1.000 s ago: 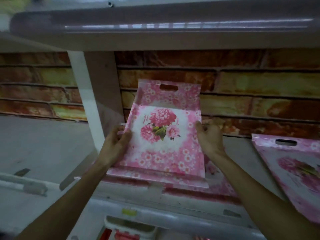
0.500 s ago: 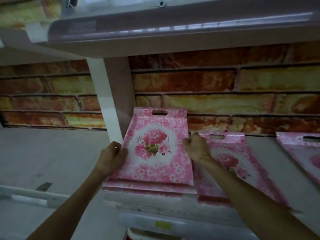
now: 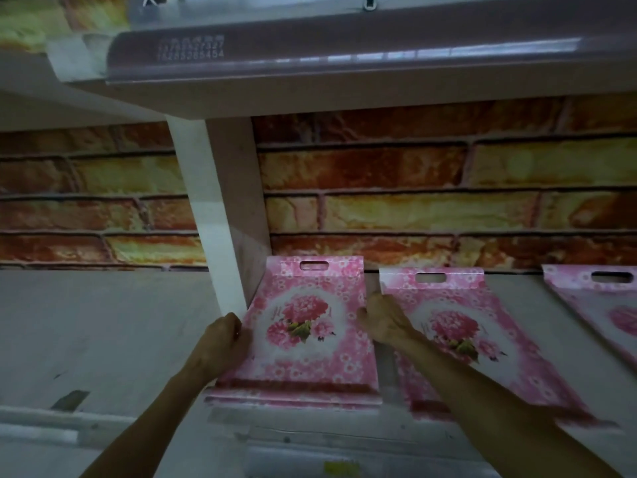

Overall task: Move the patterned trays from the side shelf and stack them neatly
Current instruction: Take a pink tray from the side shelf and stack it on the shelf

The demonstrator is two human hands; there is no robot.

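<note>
My left hand (image 3: pixel 220 343) grips the left edge of the top patterned tray (image 3: pixel 310 332); my right hand (image 3: pixel 382 322) grips its right edge. That tray lies on a low stack at the shelf (image 3: pixel 310 429) front, tight against the white upright (image 3: pixel 220 236) on its left. A second tray (image 3: pixel 489 343) lies just beside, narrow gap between. A third tray (image 3: pixel 603 301) sits farther right, bare shelf between them.

Three pink flowered trays with handle slots lie on the shelf (image 3: pixel 499 439): a stacked left tray (image 3: pixel 310 339), a middle tray (image 3: pixel 462 339) just beside it, a right tray (image 3: pixel 599 305) apart.
</note>
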